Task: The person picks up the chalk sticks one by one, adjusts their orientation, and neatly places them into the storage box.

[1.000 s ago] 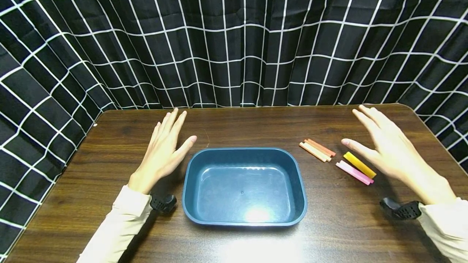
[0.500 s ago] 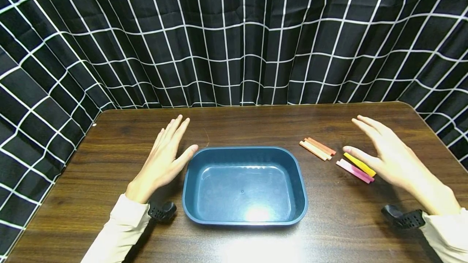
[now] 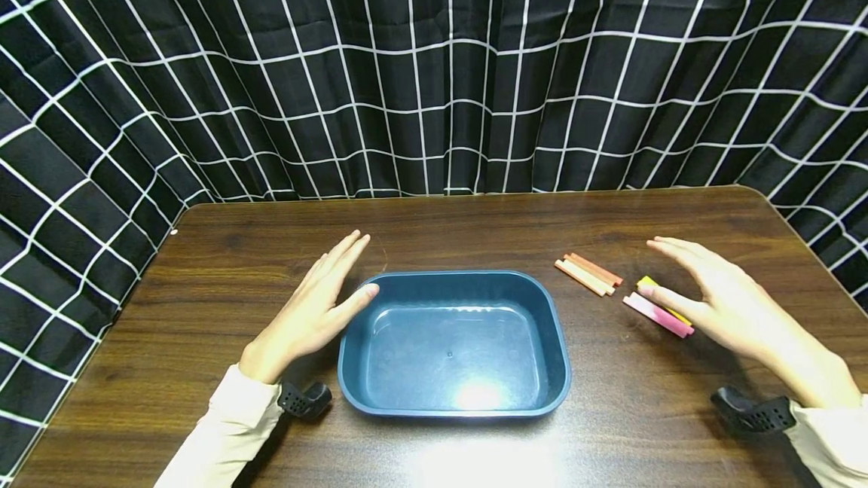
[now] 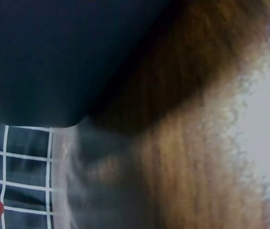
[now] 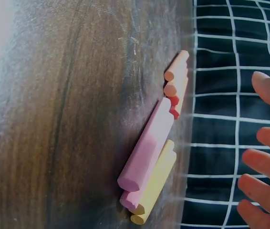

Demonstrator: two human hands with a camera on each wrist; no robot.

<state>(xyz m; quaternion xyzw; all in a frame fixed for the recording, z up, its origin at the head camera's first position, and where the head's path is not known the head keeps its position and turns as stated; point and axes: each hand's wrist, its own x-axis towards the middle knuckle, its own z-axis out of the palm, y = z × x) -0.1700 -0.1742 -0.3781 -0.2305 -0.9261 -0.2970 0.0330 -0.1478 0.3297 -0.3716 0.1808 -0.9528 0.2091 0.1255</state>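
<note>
A blue rectangular tub point(image 3: 454, 413) stands on the table with nothing in it. My left hand point(image 3: 308, 322) hovers at its left side, fingers straight, thumb over the far left corner; whether it touches the rim I cannot tell. My right hand point(image 3: 742, 315) is held above the coloured sticks at the right, fingers extended and holding nothing. Those sticks look like chalk: pink ones point(image 5: 147, 148) beside yellow ones point(image 5: 160, 183), with peach ones point(image 3: 582, 279) and red-orange ones point(image 3: 597, 269) farther left. In the head view, the right thumb partly covers the yellow sticks.
The brown wooden table point(image 3: 224, 269) ends at a black curtain point(image 3: 447, 81) with a white grid. A black wrist strap point(image 3: 305, 401) sits on each forearm. The tub's dark outer wall point(image 4: 44, 62) fills much of the left wrist view.
My left hand has shifted right and nearer, its thumb now over the tub's corner. My right hand has moved slightly nearer, covering more of the yellow sticks. Tub and sticks have not moved.
</note>
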